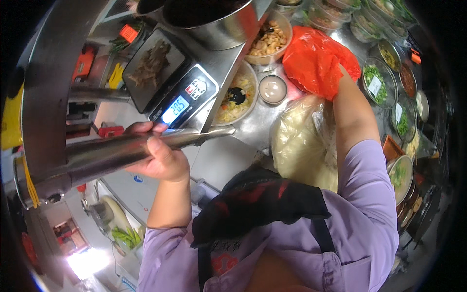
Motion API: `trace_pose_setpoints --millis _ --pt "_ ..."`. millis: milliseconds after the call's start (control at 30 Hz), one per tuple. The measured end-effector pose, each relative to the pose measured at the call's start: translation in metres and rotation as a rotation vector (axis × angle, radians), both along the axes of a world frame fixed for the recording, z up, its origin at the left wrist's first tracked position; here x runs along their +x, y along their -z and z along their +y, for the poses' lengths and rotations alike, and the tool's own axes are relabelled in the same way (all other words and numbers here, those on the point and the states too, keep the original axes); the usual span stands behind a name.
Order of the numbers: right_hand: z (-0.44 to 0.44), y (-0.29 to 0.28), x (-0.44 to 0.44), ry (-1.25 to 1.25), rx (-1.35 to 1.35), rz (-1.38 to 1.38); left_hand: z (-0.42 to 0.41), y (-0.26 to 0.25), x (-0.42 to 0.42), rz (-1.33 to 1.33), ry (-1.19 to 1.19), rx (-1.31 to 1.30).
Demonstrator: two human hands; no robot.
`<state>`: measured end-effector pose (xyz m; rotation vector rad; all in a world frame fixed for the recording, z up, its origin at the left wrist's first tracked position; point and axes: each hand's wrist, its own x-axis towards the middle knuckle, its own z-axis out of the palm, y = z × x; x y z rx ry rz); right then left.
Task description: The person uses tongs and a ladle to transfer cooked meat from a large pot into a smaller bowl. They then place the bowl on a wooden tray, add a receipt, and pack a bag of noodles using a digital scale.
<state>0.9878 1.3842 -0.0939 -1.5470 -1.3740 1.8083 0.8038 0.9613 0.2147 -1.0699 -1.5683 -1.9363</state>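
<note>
My left hand (pixel 162 158) is wrapped around a shiny metal post (pixel 109 153), thumb in front and fingertips behind. Just beyond those fingertips stands a digital kitchen scale (pixel 199 85) with a lit display. Thin brown pieces of food (pixel 151 64) lie on its platform. My right forearm (pixel 354 106) reaches into a red plastic bag (pixel 313 54), which hides the right hand, so its grip cannot be seen. Below that bag sits a clear plastic bag (pixel 304 142) of pale yellow contents. A small round metal cup (pixel 273 90) of whitish liquid is left of the red bag.
A large steel pot (pixel 219 33) stands behind the scale. Bowls of light brown pieces (pixel 268 42) and chopped vegetables (pixel 237 95) sit beside the shelf edge. Chopped green onion (pixel 375 85) and other ingredients fill containers at right; stacked clear tubs (pixel 328 16) stand at the back.
</note>
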Motion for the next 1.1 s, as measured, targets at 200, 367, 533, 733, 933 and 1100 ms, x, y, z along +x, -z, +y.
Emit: trace_pose_setpoints --millis 200,367,533,733,933,1100 --pt "0.001 -0.009 0.004 -0.121 0.123 -0.177 -0.002 0.001 -0.002 -0.007 0.043 0.008" --pt "0.014 -0.038 0.009 -0.173 0.258 -0.176 -0.002 0.003 -0.001 -0.042 0.008 0.023" --pt "0.018 -0.133 0.032 -0.427 0.483 -0.247 -0.007 0.007 -0.004 -0.029 0.017 -0.005" --pt "-0.082 -0.342 0.053 -0.691 0.998 -0.314 -0.006 0.01 -0.001 -0.072 0.063 -0.004" --pt "-0.25 -0.431 -0.125 -1.016 1.225 0.086 -0.02 0.015 -0.007 -0.174 0.183 -0.038" --pt "-0.276 -0.383 -0.247 -0.939 1.166 0.434 -0.047 -0.013 -0.01 -0.049 0.267 -0.353"
